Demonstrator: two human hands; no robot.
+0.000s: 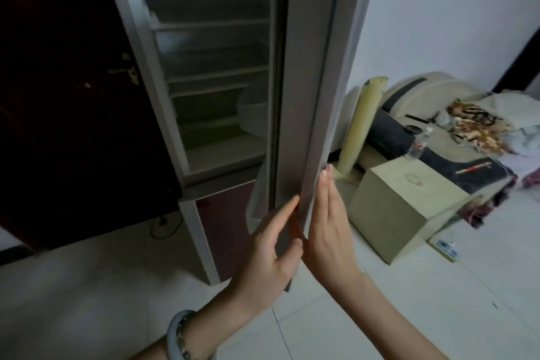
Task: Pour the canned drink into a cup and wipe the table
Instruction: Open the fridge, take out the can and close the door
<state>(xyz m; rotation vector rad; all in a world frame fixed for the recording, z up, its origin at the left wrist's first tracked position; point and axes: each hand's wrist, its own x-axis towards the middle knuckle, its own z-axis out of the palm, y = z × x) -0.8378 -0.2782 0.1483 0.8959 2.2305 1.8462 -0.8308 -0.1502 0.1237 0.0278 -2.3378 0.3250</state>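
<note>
1. Both hands are at the near edge of the cooler door (309, 96), which stands open, edge-on to us.
2. The right hand (327, 231) lies flat against the door's right face, fingers straight and together, holding nothing. The left hand (271, 245) touches the left face with its forefinger stretched out, gripping nothing.
3. No can or cup shows. The shelves (219, 70) are dim, and the pale shape low down may be a bag.
4. I'd steady the door with one hand and free the other to reach in.
5. A beige box (409, 207) and a rolled mat (361, 126) sit near the door's right side, so a wider swing has little room there. The tiled floor (380, 316) nearer us gives standing room.
</note>
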